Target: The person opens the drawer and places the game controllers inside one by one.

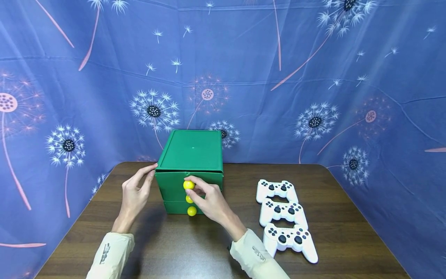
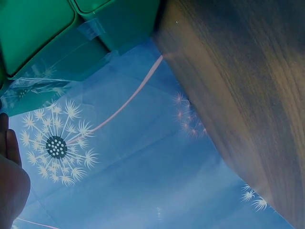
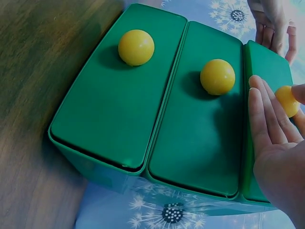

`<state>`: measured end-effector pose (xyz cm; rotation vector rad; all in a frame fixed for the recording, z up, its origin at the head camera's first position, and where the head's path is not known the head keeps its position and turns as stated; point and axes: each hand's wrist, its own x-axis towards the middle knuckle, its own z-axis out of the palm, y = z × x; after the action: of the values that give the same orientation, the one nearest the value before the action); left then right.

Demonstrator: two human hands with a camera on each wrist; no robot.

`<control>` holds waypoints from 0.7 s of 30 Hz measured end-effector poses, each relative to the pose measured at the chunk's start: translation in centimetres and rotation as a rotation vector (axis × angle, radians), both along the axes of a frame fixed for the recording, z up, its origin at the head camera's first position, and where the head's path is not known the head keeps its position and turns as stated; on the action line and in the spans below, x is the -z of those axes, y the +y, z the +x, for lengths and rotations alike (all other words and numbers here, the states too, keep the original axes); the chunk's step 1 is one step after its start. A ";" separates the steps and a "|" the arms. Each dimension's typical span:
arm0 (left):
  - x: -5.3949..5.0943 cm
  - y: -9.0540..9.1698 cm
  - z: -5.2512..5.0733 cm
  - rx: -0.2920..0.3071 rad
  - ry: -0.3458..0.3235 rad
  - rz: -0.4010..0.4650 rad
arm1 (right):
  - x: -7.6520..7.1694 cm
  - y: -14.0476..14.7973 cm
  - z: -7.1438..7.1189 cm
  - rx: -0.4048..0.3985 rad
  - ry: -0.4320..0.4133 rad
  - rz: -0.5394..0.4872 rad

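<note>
A green box of three stacked drawers (image 1: 192,151) stands on the table, each drawer front bearing a round yellow knob. My right hand (image 1: 212,199) pinches the top yellow knob (image 1: 189,185) between thumb and finger. In the right wrist view, the middle knob (image 3: 217,77) and the bottom knob (image 3: 136,47) are untouched. The top drawer front (image 3: 269,64) stands slightly proud of the one below, and a dark gap runs along its upper edge in the head view. My left hand (image 1: 136,193) touches the box's upper left front corner with its fingertips.
Right of the box, three white game controllers (image 1: 283,211) lie in a row on the brown wooden table (image 1: 195,248). Behind the table hangs a blue dandelion-print cloth (image 1: 258,116). Clear tape (image 2: 90,29) crosses the box's side.
</note>
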<state>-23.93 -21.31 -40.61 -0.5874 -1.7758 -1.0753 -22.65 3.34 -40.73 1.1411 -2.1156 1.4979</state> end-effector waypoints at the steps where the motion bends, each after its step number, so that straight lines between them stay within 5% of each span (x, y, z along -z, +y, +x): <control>1: 0.0 0.0 0.0 0.000 0.000 0.001 | 0.0 0.0 0.1 -0.001 0.000 0.001; 21: 0.2 0.0 -0.1 -0.009 -0.026 0.016 | -0.1 0.2 1.4 -0.020 -0.005 0.000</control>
<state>-24.03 -21.36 -40.78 -0.5577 -1.7885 -1.0947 -21.29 3.49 -40.60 1.1625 -2.1137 1.5115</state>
